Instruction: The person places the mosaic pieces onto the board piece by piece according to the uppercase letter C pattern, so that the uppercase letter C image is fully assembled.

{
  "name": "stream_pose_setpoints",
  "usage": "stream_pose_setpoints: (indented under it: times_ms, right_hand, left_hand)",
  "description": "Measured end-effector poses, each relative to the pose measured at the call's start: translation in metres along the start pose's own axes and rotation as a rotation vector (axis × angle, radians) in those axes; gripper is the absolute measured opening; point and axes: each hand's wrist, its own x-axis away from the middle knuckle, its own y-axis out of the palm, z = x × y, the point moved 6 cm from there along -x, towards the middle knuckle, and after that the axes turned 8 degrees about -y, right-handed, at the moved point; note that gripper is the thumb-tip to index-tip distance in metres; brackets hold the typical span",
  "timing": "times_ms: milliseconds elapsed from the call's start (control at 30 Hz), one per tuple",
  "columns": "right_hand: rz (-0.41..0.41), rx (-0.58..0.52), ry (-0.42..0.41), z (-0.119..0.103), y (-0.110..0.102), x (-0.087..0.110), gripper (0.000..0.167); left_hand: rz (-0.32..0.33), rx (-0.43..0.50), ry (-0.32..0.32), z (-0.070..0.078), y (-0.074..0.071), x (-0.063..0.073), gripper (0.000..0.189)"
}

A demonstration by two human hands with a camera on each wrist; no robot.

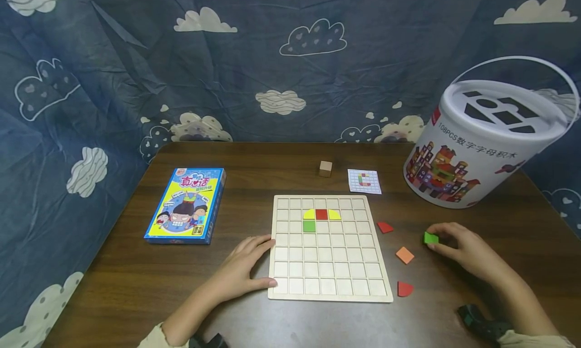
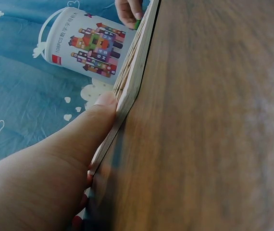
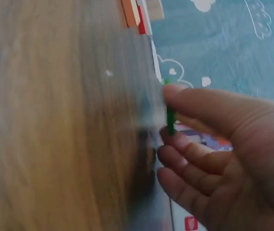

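Observation:
My right hand (image 1: 460, 247) pinches a small green square block (image 1: 430, 238) between thumb and fingers, right of the board. In the right wrist view the green block (image 3: 170, 108) shows edge-on between the thumb and the fingertips. At the left edge of the wooden grid board (image 1: 331, 286), my left hand (image 1: 240, 270) rests with thumb and fingers spread along the rim. Its thumb (image 2: 91, 120) lies on the board's edge in the left wrist view. On the board sit a red square (image 1: 321, 214), a green square (image 1: 309, 226) and two yellow quarter-rounds (image 1: 334, 215).
Right of the board lie an orange square (image 1: 405, 255) and two red pieces (image 1: 405, 289). Behind it are a pattern card (image 1: 373, 181) and a wooden cube (image 1: 325, 169). A white bucket (image 1: 454, 151) stands back right, a blue card box (image 1: 186, 207) lies left.

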Motion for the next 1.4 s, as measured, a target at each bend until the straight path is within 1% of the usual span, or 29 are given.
stream_pose_setpoints:
  times_ms: [100, 200, 367, 500, 600, 633, 767, 933, 1067, 1167, 1267, 1400]
  right_hand:
    - [0.029, -0.004, -0.03, -0.016, -0.002, -0.004, 0.024]
    - [0.057, -0.015, -0.063, -0.038, -0.004, -0.011, 0.026]
    - [0.117, -0.054, -0.172, -0.079, -0.003, -0.023, 0.029]
    - [0.164, -0.107, -0.289, -0.113, 0.005, -0.034, 0.034]
    - [0.179, -0.155, -0.359, -0.137, 0.014, -0.043, 0.034]
    - [0.18, -0.168, -0.373, -0.144, 0.017, -0.046, 0.033]
    - [0.153, -0.221, -0.37, -0.164, 0.032, -0.057, 0.031]
    - [0.103, -0.28, -0.351, -0.174, 0.058, -0.068, 0.032]
    - [0.043, -0.308, -0.311, -0.172, 0.083, -0.075, 0.031]
    - [0.001, -0.316, -0.261, -0.167, 0.099, -0.078, 0.028]
    - [-0.013, -0.319, -0.232, -0.162, 0.109, -0.081, 0.027]
    - [-0.003, -0.323, -0.219, -0.158, 0.115, -0.084, 0.027]
  left_hand:
    - [-0.006, -0.003, -0.004, 0.0, 0.0, 0.0, 0.083]
    - [-0.009, -0.005, -0.006, 0.0, 0.0, 0.0, 0.083]
    - [-0.009, -0.005, -0.01, 0.001, -0.001, 0.0, 0.083]
    - [-0.01, -0.005, -0.01, 0.0, -0.001, 0.0, 0.083]
    - [-0.01, -0.005, -0.007, 0.0, 0.0, 0.0, 0.083]
    - [-0.011, -0.006, -0.005, 0.0, 0.0, 0.0, 0.083]
    - [-0.011, -0.007, 0.0, 0.001, -0.001, -0.001, 0.082]
    - [-0.012, -0.018, 0.006, 0.002, -0.001, -0.001, 0.082]
    - [-0.009, -0.023, 0.008, 0.002, -0.002, -0.001, 0.082]
    - [-0.006, -0.018, 0.008, 0.001, -0.002, -0.001, 0.082]
    - [-0.009, -0.013, 0.006, 0.001, -0.002, -0.001, 0.082]
    - [-0.011, -0.01, 0.004, 0.001, -0.002, -0.001, 0.082]
